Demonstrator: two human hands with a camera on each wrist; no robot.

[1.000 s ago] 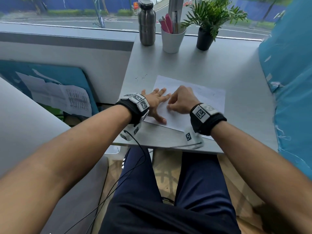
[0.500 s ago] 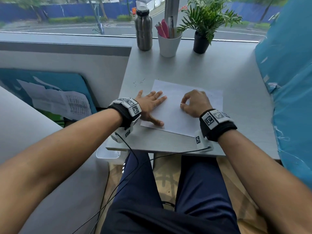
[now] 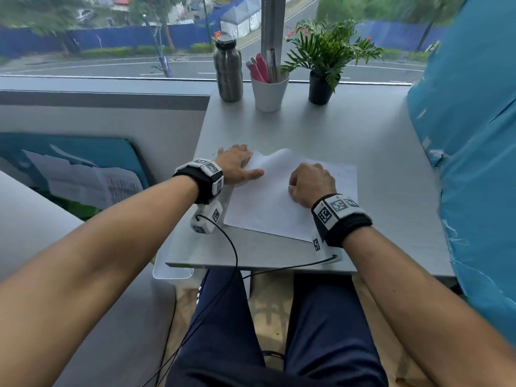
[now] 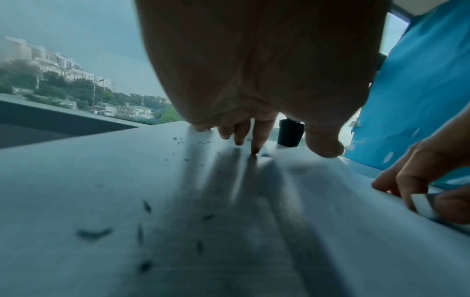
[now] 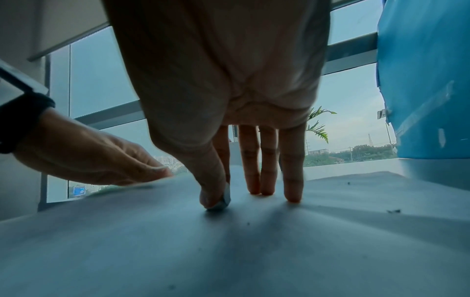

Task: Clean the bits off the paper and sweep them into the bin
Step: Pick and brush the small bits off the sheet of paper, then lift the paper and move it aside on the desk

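Note:
A white sheet of paper (image 3: 268,208) lies on the grey table (image 3: 363,135). My left hand (image 3: 237,166) lies flat at its far left corner, fingers straight, and the paper buckles up beside it. Small dark bits (image 4: 145,207) are scattered on the surface under and left of this hand; a few bits (image 5: 393,211) lie on the paper to the right. My right hand (image 3: 311,182) rests on the middle of the paper, thumb and forefinger pinching a small white eraser (image 5: 225,198). A white bin (image 3: 173,270) shows below the table's near left corner.
At the table's far edge by the window stand a steel bottle (image 3: 228,71), a white cup of pens (image 3: 269,90) and a potted plant (image 3: 321,88). A blue sheet (image 3: 469,163) hangs along the right side. A grey partition borders the table's left edge.
My left hand has slid away from me along the paper's left edge to its far corner, and the paper now buckles there. My right hand shifted right, still holding the eraser.

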